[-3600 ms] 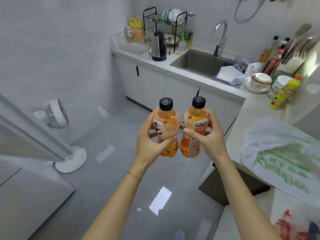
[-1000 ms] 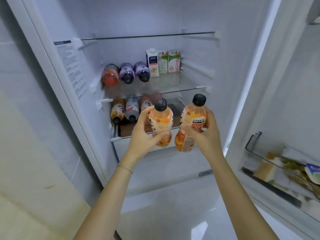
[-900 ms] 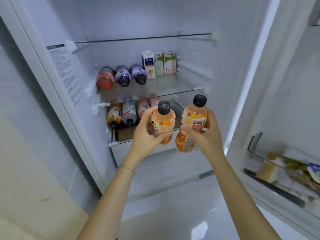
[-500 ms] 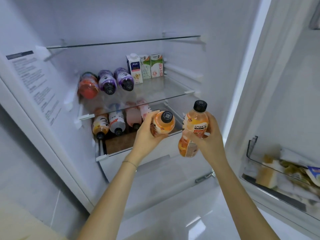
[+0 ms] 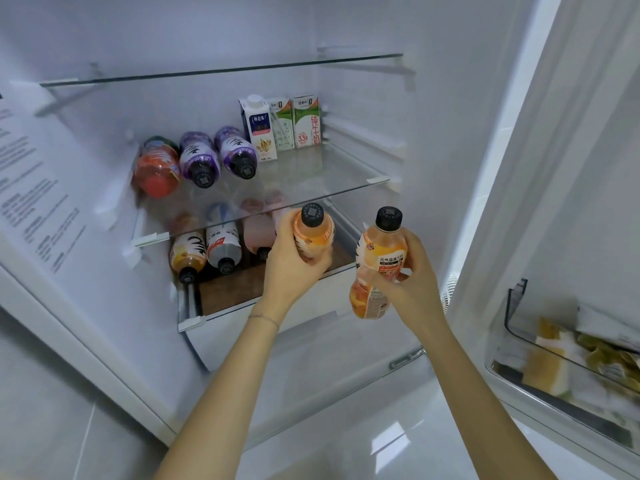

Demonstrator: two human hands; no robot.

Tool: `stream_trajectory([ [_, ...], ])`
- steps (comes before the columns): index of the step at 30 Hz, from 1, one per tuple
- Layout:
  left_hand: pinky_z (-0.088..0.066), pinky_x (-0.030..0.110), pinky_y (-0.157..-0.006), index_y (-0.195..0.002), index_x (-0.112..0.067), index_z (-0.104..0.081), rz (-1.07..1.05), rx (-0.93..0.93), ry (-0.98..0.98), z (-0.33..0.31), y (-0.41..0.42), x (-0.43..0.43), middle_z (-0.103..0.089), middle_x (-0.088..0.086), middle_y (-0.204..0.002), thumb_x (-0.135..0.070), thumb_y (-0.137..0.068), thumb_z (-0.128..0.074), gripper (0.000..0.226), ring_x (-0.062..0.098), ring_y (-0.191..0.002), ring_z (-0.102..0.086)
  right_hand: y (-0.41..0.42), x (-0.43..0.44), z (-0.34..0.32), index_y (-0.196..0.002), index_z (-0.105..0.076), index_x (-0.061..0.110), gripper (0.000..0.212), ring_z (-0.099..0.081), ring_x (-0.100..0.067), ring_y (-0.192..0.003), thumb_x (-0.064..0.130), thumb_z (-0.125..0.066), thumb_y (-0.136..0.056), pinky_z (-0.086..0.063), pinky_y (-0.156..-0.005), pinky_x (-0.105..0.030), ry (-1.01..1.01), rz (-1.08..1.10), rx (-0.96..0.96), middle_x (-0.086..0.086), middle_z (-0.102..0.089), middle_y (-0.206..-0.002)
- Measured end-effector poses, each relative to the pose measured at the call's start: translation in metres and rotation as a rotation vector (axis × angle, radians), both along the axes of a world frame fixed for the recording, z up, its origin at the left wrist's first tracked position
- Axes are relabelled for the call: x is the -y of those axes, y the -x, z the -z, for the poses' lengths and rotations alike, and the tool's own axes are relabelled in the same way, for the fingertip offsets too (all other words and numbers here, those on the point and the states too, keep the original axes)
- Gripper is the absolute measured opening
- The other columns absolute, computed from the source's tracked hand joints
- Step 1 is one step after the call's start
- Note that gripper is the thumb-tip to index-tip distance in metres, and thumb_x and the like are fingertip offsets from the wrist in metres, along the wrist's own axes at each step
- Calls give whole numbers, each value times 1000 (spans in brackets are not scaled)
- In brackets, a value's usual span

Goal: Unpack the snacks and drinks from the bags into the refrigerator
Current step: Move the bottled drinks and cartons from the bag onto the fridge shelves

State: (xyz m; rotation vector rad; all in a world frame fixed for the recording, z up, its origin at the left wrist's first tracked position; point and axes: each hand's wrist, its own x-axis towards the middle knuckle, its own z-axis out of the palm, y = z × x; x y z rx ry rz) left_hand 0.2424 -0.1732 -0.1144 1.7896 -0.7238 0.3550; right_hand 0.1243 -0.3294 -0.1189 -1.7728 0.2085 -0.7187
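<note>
The refrigerator stands open in front of me. My left hand (image 5: 294,268) grips an orange juice bottle (image 5: 313,233), tipped with its black cap toward me, at the mouth of the lower shelf (image 5: 242,289). To its right, my right hand (image 5: 412,275) holds a second orange juice bottle (image 5: 379,268) nearly upright in front of the shelf's right end. Several bottles lie on their sides on that lower shelf, among them an orange one (image 5: 187,254) and a grey one (image 5: 223,247).
On the glass middle shelf (image 5: 329,181) lie a red bottle (image 5: 156,168) and two purple bottles (image 5: 201,161), with three cartons (image 5: 280,128) standing behind. A glass top shelf (image 5: 221,69) is above. The door bin (image 5: 571,344) at right holds packets.
I turned from the kitchen counter to the open refrigerator. My left hand has tipped its bottle onto its side and pushed it in toward the lower shelf; the right hand keeps its bottle upright.
</note>
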Motion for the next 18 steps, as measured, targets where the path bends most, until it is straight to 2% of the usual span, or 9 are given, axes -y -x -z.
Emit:
stream_trajectory([
  [3,-50,29,-93,-136,-36,-38,-55,25,-42,-4,-5,4,-58,-12,-124,-39,-84,-72,62,3,-110,-58,-5,1,0,-130,-45,32,70,-57,1,-106,20,-83,-72,-49,-86,-20,-4,-3,-4,19,-58,-116],
  [6,-49,31,-92,-135,-37,-38,-77,44,-72,-6,-7,5,-57,-11,-126,-46,-88,-66,56,5,-110,-57,-8,3,0,-130,-44,34,71,-56,2,-106,22,-83,-72,-48,-84,-18,0,-7,-12,22,-56,-115],
  [11,-43,20,-74,-129,-36,-39,-95,65,-122,-13,2,7,-54,-14,-113,-58,-89,-49,46,0,-92,-53,-14,3,-2,-122,-43,43,69,-54,14,-101,21,-83,-71,-46,-75,-7,13,-21,-17,30,-55,-109],
  [13,-46,25,-71,-126,-33,-41,-79,90,-164,-14,5,8,-55,-14,-111,-58,-91,-50,44,4,-91,-56,-16,3,-3,-123,-44,42,69,-55,13,-100,20,-84,-71,-47,-76,-6,14,-28,-18,32,-56,-107],
  [16,-55,38,-80,-128,-33,-43,-29,89,-211,-12,6,8,-58,-10,-120,-55,-91,-54,45,9,-102,-59,-17,2,-1,-124,-46,39,68,-57,9,-100,20,-84,-71,-48,-77,-10,13,-40,-17,36,-57,-103],
  [18,-53,36,-91,-132,-34,-45,25,46,-188,-9,7,6,-56,-10,-127,-55,-88,-56,50,6,-111,-57,-17,4,1,-126,-48,35,67,-59,6,-100,19,-84,-71,-49,-78,-14,-8,-37,-11,34,-58,-103],
])
